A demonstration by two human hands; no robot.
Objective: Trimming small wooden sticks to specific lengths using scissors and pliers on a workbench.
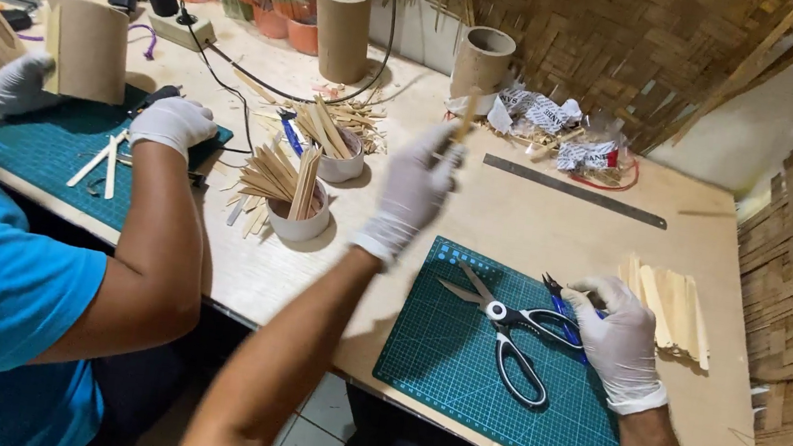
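My left hand (416, 190), in a white glove, is raised above the table and pinches a thin wooden stick (468, 113) that points up. My right hand (617, 331), also gloved, rests on the right edge of the green cutting mat (458, 382) and grips the handle of blue pliers (563, 302). Black-handled scissors (504, 329) lie open on the mat just left of that hand. A stack of flat wooden sticks (673, 308) lies right of my right hand.
A co-worker in a blue shirt sits at left, gloved hands (172, 120) holding a cardboard tube (90, 49) over a second green mat (42, 154). Two white cups of sticks (303, 206), cardboard tubes (343, 30), a steel ruler (572, 190) and cables lie across the table.
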